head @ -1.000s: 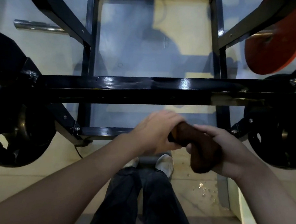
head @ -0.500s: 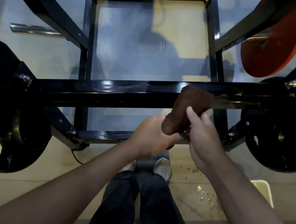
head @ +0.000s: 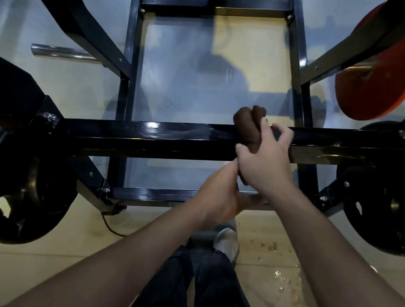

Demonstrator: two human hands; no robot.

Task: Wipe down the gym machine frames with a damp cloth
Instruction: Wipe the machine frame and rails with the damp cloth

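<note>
A glossy black frame crossbar [head: 173, 137] runs left to right across the middle of the view. A twisted brown cloth [head: 246, 126] stands over the bar right of centre, its upper end poking above the bar. My right hand [head: 265, 162] holds the cloth from the near side, thumb and palm around it, fingers spread over the bar. My left hand [head: 219, 195] sits just below and left of the right one; its fingers curl under the right hand, and whether they hold the cloth's lower end is hidden.
Black weight plates hang at the left [head: 11, 183] and right [head: 389, 198] ends of the bar. A red plate [head: 380, 72] is at the upper right. A chrome peg [head: 62, 53] sticks out at the left. Water drops [head: 283, 279] lie on the floor beside my legs.
The cloth went from between both hands below the bar up onto the bar. My right hand rose with it and now lies over the bar; the left hand trails below.
</note>
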